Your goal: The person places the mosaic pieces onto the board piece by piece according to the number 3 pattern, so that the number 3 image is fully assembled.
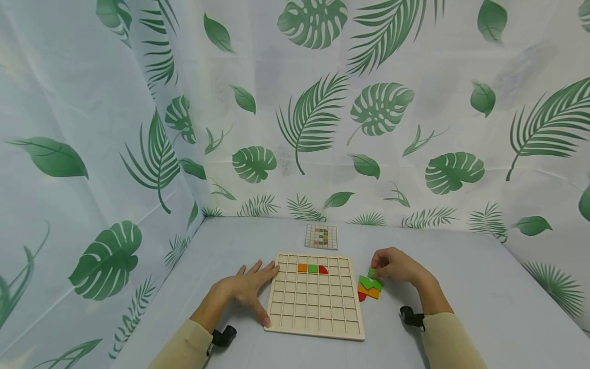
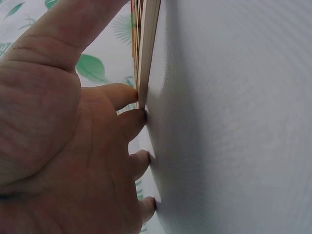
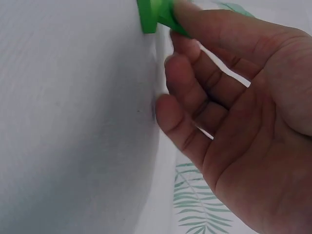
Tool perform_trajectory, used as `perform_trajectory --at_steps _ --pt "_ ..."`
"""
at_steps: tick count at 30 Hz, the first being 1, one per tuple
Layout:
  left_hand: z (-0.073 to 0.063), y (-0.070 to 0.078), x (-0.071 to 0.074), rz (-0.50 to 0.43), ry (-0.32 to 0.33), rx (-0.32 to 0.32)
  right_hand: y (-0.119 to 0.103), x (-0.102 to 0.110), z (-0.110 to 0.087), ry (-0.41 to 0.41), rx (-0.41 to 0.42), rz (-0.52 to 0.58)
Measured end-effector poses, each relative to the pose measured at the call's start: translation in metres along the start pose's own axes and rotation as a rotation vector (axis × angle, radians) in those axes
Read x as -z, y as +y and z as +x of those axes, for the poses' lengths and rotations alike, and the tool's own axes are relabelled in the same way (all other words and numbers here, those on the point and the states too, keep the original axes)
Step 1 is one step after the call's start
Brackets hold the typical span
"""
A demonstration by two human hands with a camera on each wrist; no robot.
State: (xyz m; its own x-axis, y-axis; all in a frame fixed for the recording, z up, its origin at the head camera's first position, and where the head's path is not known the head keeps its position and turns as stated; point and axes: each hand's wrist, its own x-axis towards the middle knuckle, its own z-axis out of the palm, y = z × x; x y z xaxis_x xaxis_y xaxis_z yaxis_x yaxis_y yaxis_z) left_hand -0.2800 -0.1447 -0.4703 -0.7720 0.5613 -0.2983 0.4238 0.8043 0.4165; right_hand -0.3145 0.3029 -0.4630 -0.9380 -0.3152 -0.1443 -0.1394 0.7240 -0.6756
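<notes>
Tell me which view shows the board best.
The head view: it shows the board almost whole from above, with its grid and the row of three pieces; the left hand covers only a little of one edge. The left wrist view catches part of it edge-on, cut off at the top. The right wrist view shows none.

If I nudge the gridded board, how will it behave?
The gridded board looks thin and rigid, so it probably moves without bending. Lying flat on the table, it likely won't tip. The left hand touching its edge may steady it.
</notes>
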Motion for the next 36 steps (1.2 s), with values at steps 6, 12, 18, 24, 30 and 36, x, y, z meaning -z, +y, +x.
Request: perform_trajectory --at_steps 6,12,18,24,30,36 --pt "-0.001 0.002 0.0 0.004 -0.004 0.008 -0.004 0.002 -0.001 0.022 0.013 0.042" --pt "-0.001 0.002 0.0 0.003 -0.009 0.017 -0.009 0.0 0.002 0.127 0.043 0.042" --pt "-0.001 0.002 0.0 0.011 -0.005 0.013 -0.023 -0.004 0.008 0.193 0.105 0.063" --pt "-0.001 0.004 0.001 0.013 -0.005 0.015 -0.041 -0.011 0.013 0.226 0.162 0.115" --pt "-0.002 0.004 0.002 0.011 -0.001 0.015 -0.055 -0.021 0.018 0.235 0.198 0.116" --pt "-0.002 0.004 0.001 0.0 -0.001 0.013 -0.066 -0.03 0.022 0.222 0.203 0.11"
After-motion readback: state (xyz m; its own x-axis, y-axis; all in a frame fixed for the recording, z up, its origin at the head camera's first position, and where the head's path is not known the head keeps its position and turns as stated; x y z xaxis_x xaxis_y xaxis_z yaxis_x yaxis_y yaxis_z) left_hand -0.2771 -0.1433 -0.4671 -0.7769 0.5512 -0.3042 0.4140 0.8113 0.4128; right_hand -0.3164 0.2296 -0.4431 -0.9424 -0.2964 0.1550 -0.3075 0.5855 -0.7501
